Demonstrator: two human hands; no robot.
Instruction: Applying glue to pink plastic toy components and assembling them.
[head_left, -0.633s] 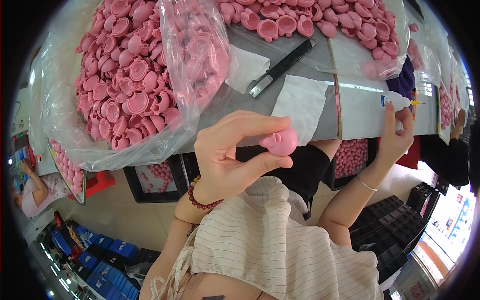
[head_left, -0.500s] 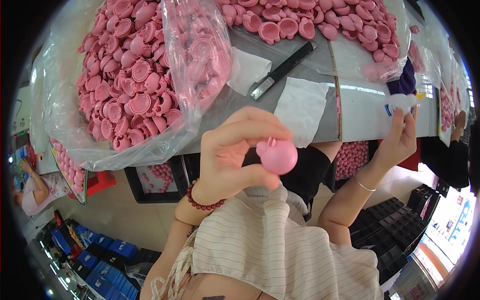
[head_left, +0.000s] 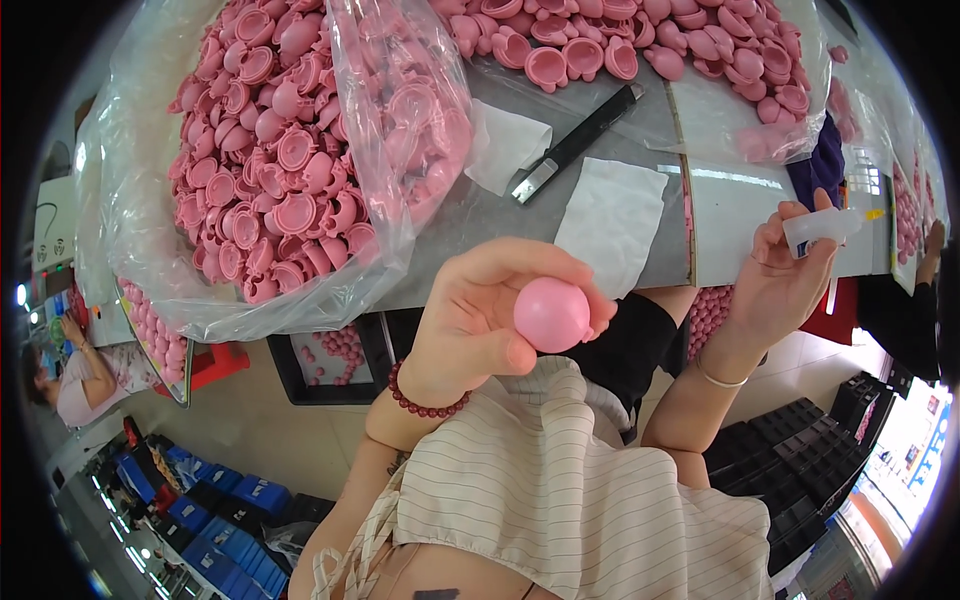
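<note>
A round pink plastic ball (head_left: 551,314) with small bumps on its right side rests in the fingers of my left hand (head_left: 470,310), in front of my chest. My thumb lies at its left and the fingers curl behind it. Off to the right, my right hand (head_left: 775,270) grips a small translucent squeeze bottle (head_left: 822,231) with a yellow tip that points right. Beyond my left hand, a clear plastic bag (head_left: 385,110) holds a heap of pink half shells (head_left: 285,180). More pink shells (head_left: 580,60) lie at the far side of the table.
A black-handled cutter knife (head_left: 575,145) lies on the grey table between two white cloths (head_left: 612,220). Below the table edge stand a black tray (head_left: 290,370) with pink pieces and another heap of pink balls (head_left: 710,315). Another person (head_left: 95,365) works at the far left.
The pink ball has turned in my left hand, its bumps going from the upper left to the right. My right hand has tilted the bottle, and more of it shows.
</note>
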